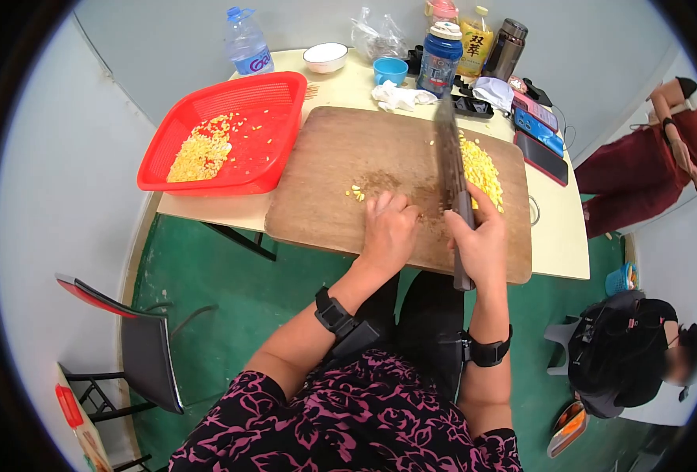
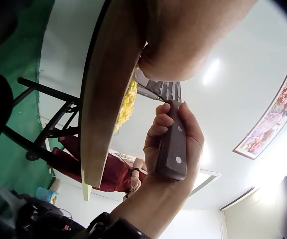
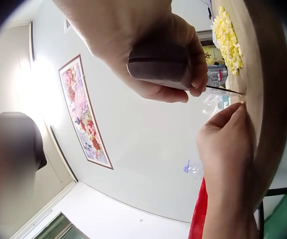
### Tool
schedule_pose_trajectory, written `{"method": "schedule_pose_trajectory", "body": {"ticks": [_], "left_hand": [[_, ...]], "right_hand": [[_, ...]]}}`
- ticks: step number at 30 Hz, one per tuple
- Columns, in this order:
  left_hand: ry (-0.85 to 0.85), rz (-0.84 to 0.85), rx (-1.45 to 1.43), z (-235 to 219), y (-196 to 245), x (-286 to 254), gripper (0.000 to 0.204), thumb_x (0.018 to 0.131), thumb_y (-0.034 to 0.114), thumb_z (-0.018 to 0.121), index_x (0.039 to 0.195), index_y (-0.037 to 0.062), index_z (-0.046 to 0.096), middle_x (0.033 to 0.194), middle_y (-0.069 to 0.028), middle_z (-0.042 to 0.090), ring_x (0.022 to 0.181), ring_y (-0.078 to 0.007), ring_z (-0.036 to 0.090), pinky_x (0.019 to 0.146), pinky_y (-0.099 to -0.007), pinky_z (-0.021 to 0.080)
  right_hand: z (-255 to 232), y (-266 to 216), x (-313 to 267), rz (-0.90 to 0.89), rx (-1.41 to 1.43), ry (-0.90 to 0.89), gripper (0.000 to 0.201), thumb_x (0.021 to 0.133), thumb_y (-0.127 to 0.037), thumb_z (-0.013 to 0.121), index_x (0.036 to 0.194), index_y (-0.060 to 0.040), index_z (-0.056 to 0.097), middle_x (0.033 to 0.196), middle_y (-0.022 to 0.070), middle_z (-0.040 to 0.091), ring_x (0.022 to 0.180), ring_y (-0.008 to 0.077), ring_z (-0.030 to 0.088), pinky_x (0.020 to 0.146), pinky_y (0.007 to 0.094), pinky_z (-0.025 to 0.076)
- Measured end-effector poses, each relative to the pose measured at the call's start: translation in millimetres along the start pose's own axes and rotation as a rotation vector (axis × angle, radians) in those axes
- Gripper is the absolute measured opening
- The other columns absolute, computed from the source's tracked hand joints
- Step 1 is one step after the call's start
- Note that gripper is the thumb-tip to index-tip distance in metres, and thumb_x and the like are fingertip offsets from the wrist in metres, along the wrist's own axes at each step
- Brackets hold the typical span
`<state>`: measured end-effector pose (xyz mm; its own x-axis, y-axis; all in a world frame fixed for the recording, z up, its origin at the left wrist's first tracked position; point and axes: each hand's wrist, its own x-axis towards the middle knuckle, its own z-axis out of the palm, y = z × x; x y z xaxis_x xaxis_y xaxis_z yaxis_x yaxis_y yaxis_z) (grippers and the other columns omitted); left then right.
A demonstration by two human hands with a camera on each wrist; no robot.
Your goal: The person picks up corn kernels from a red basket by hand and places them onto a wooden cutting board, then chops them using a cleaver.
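My right hand (image 1: 482,240) grips the dark brown handle of a cleaver (image 1: 448,149), its blade upright over the wooden cutting board (image 1: 340,149). Two rivets show on the handle in the left wrist view. My left hand (image 1: 391,228) rests on the board left of the blade, fingers curled and fingertips drawn together close to the edge. I cannot tell what those fingertips hold. Right of the blade lies a heap of small yellow kernel-like pieces (image 1: 480,173). A few loose yellow pieces (image 1: 355,193) lie beyond my left hand.
A red plastic basket (image 1: 285,118) with more yellow pieces stands left of the board. Behind are a white bowl (image 1: 325,57), a blue cup (image 1: 390,71), a blue-labelled jar (image 1: 440,59) and bottles. Phones (image 1: 541,157) lie at right. Two other people are off to the right.
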<state>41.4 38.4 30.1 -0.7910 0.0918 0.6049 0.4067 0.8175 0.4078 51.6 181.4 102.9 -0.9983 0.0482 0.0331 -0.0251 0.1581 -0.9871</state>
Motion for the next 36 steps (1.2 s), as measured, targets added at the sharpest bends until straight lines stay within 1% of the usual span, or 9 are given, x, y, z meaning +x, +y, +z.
{"method": "schedule_pose_trajectory", "body": {"ticks": [2, 9, 15, 17, 21, 27, 30, 33, 36], "left_hand": [[0.052, -0.015, -0.033, 3, 0, 0, 0.014, 0.073, 0.004, 0.066, 0.087, 0.0050, 0.069, 0.086, -0.0062, 0.060, 0.088, -0.0274, 0.054, 0.078, -0.0386, 0.040], [0.219, -0.161, -0.116, -12, -18, 4, 0.021, 0.074, 0.002, 0.065, 0.095, 0.0034, 0.069, 0.099, -0.0126, 0.060, 0.093, -0.0324, 0.054, 0.084, -0.0411, 0.042], [0.106, -0.334, 0.094, -48, -64, 5, 0.022, 0.075, 0.004, 0.065, 0.097, 0.0054, 0.070, 0.099, -0.0141, 0.061, 0.097, -0.0334, 0.054, 0.087, -0.0410, 0.043], [-0.014, -0.357, 0.079, -48, -69, 5, 0.023, 0.075, 0.005, 0.064, 0.097, 0.0050, 0.070, 0.098, -0.0150, 0.061, 0.097, -0.0338, 0.054, 0.087, -0.0408, 0.043], [-0.070, -0.323, 0.090, -47, -62, 6, 0.023, 0.075, 0.005, 0.065, 0.097, 0.0040, 0.069, 0.094, -0.0161, 0.062, 0.097, -0.0340, 0.055, 0.086, -0.0409, 0.044], [-0.162, -0.372, -0.148, -46, -59, 14, 0.024, 0.077, -0.001, 0.060, 0.100, 0.0028, 0.068, 0.091, -0.0159, 0.062, 0.089, -0.0321, 0.060, 0.080, -0.0403, 0.048], [-0.084, -0.468, -0.479, -32, -62, 13, 0.025, 0.076, -0.004, 0.061, 0.099, 0.0012, 0.068, 0.092, -0.0152, 0.064, 0.079, -0.0272, 0.065, 0.069, -0.0329, 0.051], [0.018, -0.441, -0.398, -31, -66, 14, 0.023, 0.077, -0.004, 0.060, 0.098, 0.0009, 0.068, 0.090, -0.0139, 0.063, 0.078, -0.0262, 0.064, 0.069, -0.0315, 0.051], [-0.018, -0.375, -0.207, -38, -65, 13, 0.023, 0.076, -0.001, 0.061, 0.096, 0.0042, 0.070, 0.089, -0.0157, 0.062, 0.088, -0.0325, 0.059, 0.080, -0.0397, 0.048]], "right_hand": [[-7, -1, -3, -0.001, 0.070, 0.062, 0.049, 0.080, -0.004, 0.063, 0.128, -0.0004, 0.052, 0.073, 0.0050, 0.059, 0.050, 0.0086, 0.052, 0.045, 0.0238, 0.042], [-27, -12, -23, 0.052, 0.202, -0.060, 0.050, 0.081, -0.002, 0.063, 0.129, 0.0011, 0.050, 0.071, 0.0047, 0.060, 0.049, 0.0090, 0.053, 0.043, 0.0233, 0.041], [-16, -1, -26, 0.130, 0.267, -0.143, 0.052, 0.082, -0.002, 0.063, 0.131, 0.0021, 0.048, 0.070, 0.0048, 0.060, 0.048, 0.0102, 0.054, 0.043, 0.0250, 0.043], [-15, 5, -23, 0.111, 0.256, -0.145, 0.051, 0.082, -0.002, 0.063, 0.131, 0.0022, 0.048, 0.071, 0.0053, 0.060, 0.048, 0.0105, 0.054, 0.044, 0.0252, 0.043], [-12, 0, -27, 0.089, 0.147, -0.033, 0.052, 0.081, -0.002, 0.062, 0.131, 0.0020, 0.048, 0.074, 0.0059, 0.059, 0.050, 0.0096, 0.052, 0.045, 0.0248, 0.043], [-21, -7, -34, 0.073, 0.076, -0.029, 0.050, 0.081, -0.002, 0.062, 0.130, 0.0007, 0.050, 0.078, 0.0062, 0.059, 0.052, 0.0086, 0.051, 0.046, 0.0238, 0.043], [-20, -2, -35, 0.046, 0.068, -0.057, 0.050, 0.081, -0.002, 0.062, 0.130, 0.0003, 0.050, 0.077, 0.0054, 0.059, 0.052, 0.0085, 0.052, 0.046, 0.0234, 0.042], [-21, -4, -35, 0.053, 0.037, -0.068, 0.050, 0.081, -0.002, 0.062, 0.129, -0.0004, 0.050, 0.076, 0.0056, 0.059, 0.051, 0.0086, 0.052, 0.047, 0.0237, 0.043], [-22, -4, -33, 0.053, 0.000, -0.077, 0.050, 0.081, -0.003, 0.062, 0.130, -0.0007, 0.050, 0.076, 0.0061, 0.059, 0.051, 0.0086, 0.052, 0.047, 0.0242, 0.043]]}}
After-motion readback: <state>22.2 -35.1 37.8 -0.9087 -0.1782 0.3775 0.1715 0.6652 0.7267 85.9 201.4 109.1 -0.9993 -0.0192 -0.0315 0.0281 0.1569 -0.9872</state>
